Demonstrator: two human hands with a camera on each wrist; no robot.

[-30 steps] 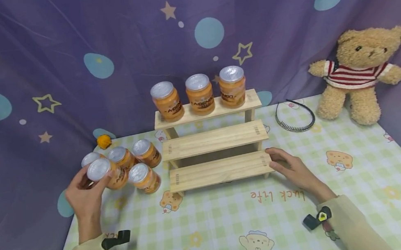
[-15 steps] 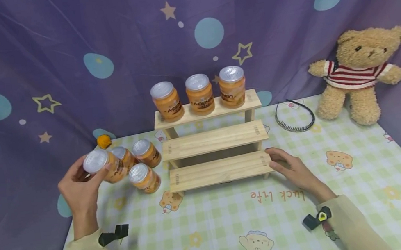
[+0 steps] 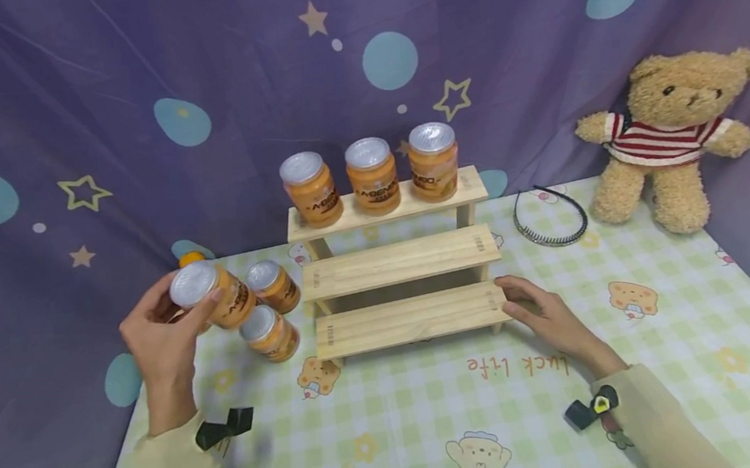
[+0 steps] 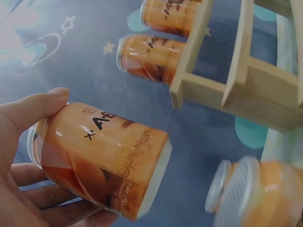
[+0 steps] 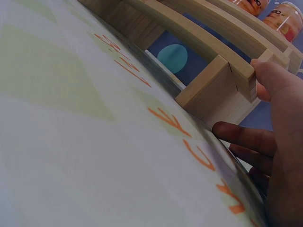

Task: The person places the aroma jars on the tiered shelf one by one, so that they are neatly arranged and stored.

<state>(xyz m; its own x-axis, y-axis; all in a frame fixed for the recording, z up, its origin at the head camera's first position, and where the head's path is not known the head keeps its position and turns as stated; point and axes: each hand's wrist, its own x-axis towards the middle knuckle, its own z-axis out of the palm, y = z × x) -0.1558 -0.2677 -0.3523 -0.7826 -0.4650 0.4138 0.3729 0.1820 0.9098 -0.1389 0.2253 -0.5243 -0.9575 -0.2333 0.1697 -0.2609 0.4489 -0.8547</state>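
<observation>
My left hand [image 3: 161, 339] grips an orange can [image 3: 235, 300] with a silver lid, thumb on one side and fingers round the other. The left wrist view shows the can [image 4: 104, 156] tilted, its dark lettering facing up. Two similar cans, one behind [image 3: 277, 287] and one in front [image 3: 272, 338], stand on the tablecloth just right of it. At the right end of a three-tier wooden shelf [image 3: 413, 322], my right hand [image 3: 551, 318] touches the lowest plank, fingers relaxed. In the right wrist view the thumb [image 5: 272, 75] lies against the plank's end.
Three orange cans [image 3: 375, 187] stand in a row on the top tier. A black headband [image 3: 559, 240] and a teddy bear [image 3: 670, 142] are at the right. An orange ball [image 3: 191, 259] sits behind the held can. A purple curtain [image 3: 244, 63] hangs behind the checked tablecloth [image 3: 403, 416].
My left hand has raised the can and carried it back, then rightward, so it now covers the cans behind it. My right hand stays at the shelf's end.
</observation>
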